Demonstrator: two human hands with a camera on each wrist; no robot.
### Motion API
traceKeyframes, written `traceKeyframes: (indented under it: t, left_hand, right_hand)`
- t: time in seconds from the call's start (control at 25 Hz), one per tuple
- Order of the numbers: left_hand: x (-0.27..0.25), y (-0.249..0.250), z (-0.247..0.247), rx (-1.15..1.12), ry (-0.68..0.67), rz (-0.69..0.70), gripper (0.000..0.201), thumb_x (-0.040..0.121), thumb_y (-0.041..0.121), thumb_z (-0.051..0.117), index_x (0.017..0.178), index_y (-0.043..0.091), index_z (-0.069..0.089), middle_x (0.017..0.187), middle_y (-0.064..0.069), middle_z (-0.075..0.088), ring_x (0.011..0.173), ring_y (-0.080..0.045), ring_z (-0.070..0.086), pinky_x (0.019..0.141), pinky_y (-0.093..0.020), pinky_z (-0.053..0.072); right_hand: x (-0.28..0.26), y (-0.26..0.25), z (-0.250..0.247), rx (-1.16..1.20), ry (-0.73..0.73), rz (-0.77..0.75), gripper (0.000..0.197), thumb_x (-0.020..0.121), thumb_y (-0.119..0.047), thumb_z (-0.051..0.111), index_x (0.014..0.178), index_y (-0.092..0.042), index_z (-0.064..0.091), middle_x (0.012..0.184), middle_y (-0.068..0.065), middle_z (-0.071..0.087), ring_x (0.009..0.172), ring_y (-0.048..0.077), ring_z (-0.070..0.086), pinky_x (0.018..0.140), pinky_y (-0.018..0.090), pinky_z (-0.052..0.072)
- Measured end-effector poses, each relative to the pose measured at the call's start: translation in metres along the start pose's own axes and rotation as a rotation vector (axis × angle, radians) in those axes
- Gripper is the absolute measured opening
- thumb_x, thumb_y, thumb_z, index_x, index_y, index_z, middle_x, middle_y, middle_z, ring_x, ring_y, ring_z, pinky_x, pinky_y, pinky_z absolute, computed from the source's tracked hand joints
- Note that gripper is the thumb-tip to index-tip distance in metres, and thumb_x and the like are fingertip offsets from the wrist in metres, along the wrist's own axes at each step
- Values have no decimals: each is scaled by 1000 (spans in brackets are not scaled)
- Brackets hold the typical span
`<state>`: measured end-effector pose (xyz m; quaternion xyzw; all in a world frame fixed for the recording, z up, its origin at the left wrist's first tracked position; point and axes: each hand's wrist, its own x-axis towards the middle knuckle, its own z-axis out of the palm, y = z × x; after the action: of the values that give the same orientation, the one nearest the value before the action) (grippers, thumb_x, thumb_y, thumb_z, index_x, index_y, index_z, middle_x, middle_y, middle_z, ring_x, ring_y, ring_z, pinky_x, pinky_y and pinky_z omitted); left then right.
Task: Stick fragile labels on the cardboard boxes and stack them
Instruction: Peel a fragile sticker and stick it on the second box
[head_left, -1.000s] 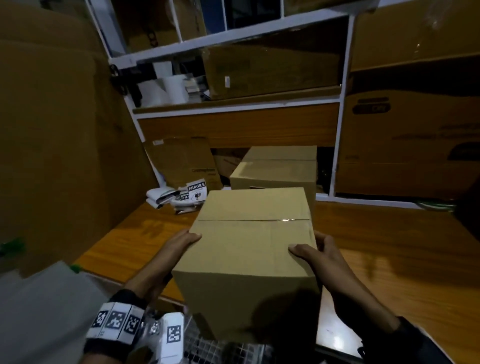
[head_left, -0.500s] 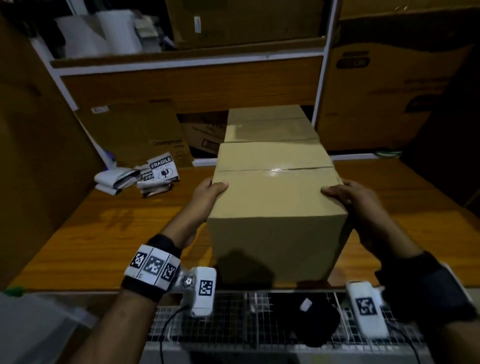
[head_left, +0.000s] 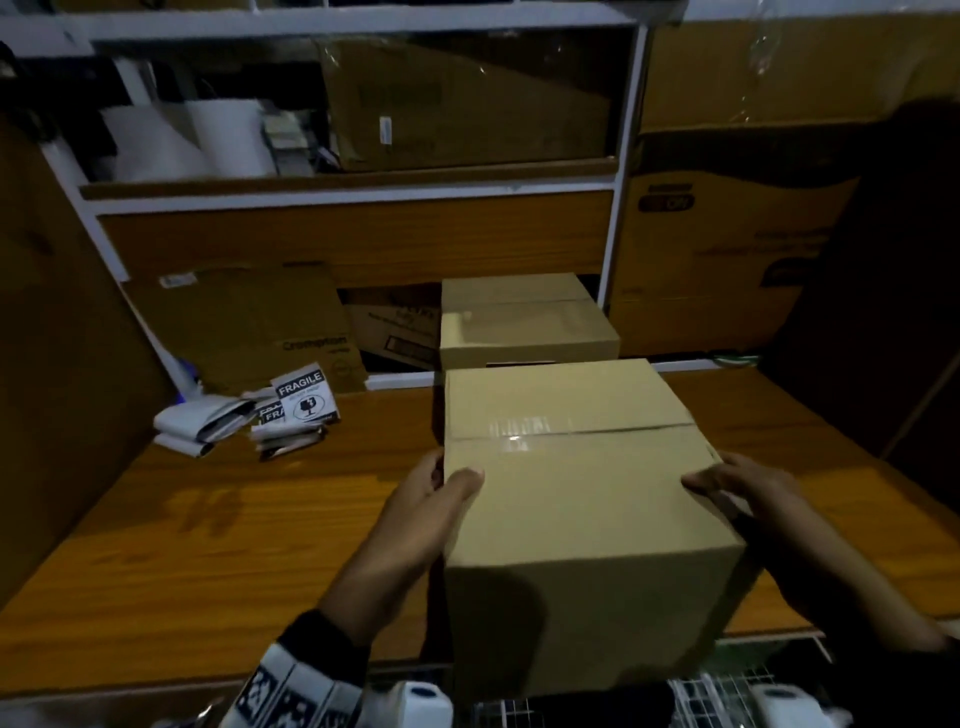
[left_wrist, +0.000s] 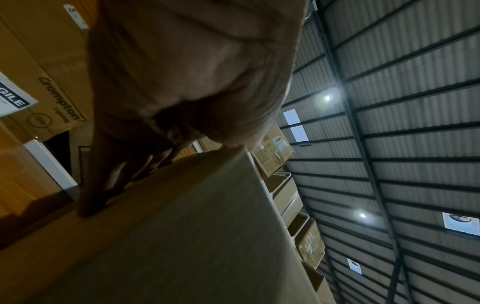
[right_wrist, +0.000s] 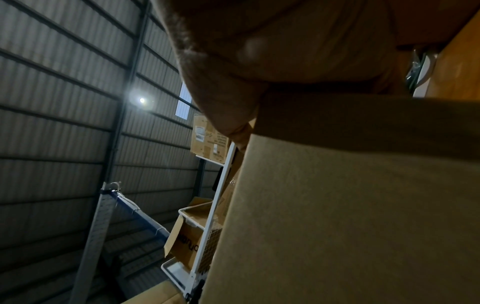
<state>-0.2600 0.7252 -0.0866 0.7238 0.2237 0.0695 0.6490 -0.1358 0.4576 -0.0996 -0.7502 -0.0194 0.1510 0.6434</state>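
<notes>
Though half-hidden in head view, left grip (left_wrist: 182, 82) fingers (left_wrist: 96, 191) straight, seemingly flat on box (left_wrist: 194, 236)

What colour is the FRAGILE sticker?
Black and white; the FRAGILE sticker shows best in the head view.

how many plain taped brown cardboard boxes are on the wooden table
2: the front cardboard box between the left hand and right hand; the rear cardboard box straight behind it. More may be hidden.
</notes>
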Motion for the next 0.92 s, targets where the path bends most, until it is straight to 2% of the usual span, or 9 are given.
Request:
traceKeyframes:
  t: [0.08,0.2,0.32,0.44,0.56,0.68,0.8,0.92]
  left_hand:
    - [-5,-1,-5,6,15,-16,35,101,36,59,136,32,53,116,9,67,102,-11,66,70,-27,50]
    - [-12,-1,-9,21,35,-23,35,98,37,63,132,31,55,110,9,71,92,-9,71,64,-26,52]
    - [-23,2,-9,38,25,-15,27,97,37,64,123,34,55,103,11,73,77,-1,73,60,-24,53]
    - [-27,2,-7,62,41,-25,25,97,35,64,120,33,56,101,11,71,73,1,72,57,-21,52]
    - [-27,3,-6,74,56,-22,30,97,37,65,125,31,57,104,10,70,76,2,70,52,-17,52]
    - [-19,2,-9,94,52,-13,37,97,44,63,131,30,61,112,4,73,91,-7,72,61,-22,53]
    - [-8,3,-8,89,60,12,33,99,45,60,128,29,67,109,4,77,91,-9,74,64,-24,55]
    - [6,7,-5,81,85,42,29,102,41,59,124,26,70,107,3,78,90,-12,75,61,-22,55]
  right_hand:
    - [-2,8,-4,-11,-16,21,28,89,-23,71,116,-22,63,108,-3,66,96,17,63,70,33,46]
    - [-3,15,-9,-3,-10,61,37,82,-23,78,115,-24,61,113,3,69,101,25,68,73,36,51]
    - [-6,17,-13,-1,-36,67,38,83,-24,78,115,-28,58,115,2,67,101,25,67,72,36,51]
    - [-12,13,-14,2,-66,48,33,87,-24,75,113,-31,56,115,1,65,100,23,65,71,37,49]
    - [-14,6,-13,-1,-115,42,34,89,-26,73,119,-27,57,116,3,66,103,26,65,77,40,52]
    - [-8,-3,-9,2,-155,28,32,92,-29,72,120,-31,57,117,1,68,107,26,66,87,43,55]
    - [3,-11,-2,7,-171,-2,29,95,-30,70,121,-33,57,117,-2,69,109,22,66,93,43,54]
    - [14,-18,4,-16,-194,-38,22,98,-33,66,118,-33,58,120,-1,70,110,21,67,95,43,53]
